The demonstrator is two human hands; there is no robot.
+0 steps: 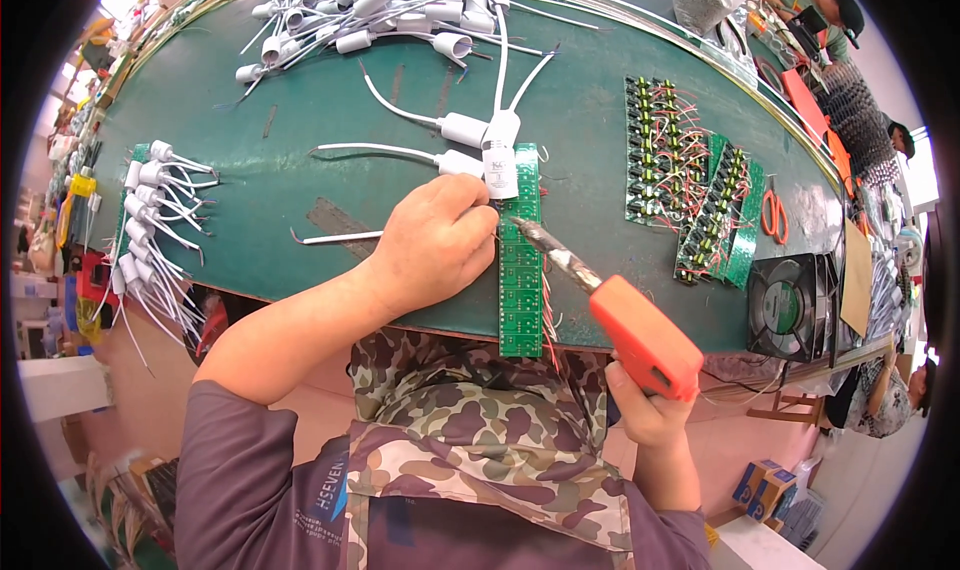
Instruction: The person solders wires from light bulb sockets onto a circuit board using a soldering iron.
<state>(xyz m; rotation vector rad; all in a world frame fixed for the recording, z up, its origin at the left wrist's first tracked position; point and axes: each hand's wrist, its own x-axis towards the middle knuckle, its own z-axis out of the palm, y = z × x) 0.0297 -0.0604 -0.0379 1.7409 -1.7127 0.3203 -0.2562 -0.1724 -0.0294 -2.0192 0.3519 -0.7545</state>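
Observation:
A long strip of green circuit boards (520, 300) lies upright in front of me on the bench, red and white wires along its right edge. My left hand (435, 245) is closed in a pinch at the strip's left edge; its fingers hide what they hold. A white cable (340, 238) runs beneath that hand. White lamp holders with cables (462, 130) sit against the strip's upper left, and another printed white lamp holder (501, 170) overlaps its top. My right hand (650, 410) grips a red soldering gun (645, 335), its tip touching or just above the strip near my left fingertips.
White lamp holders (370, 10) are heaped at the far side. Another row of them (145, 210) lies at the left. Populated circuit boards (665, 150) stand right, beside orange scissors (774, 216) and a black fan (790, 308). Other people (885, 395) are at the right.

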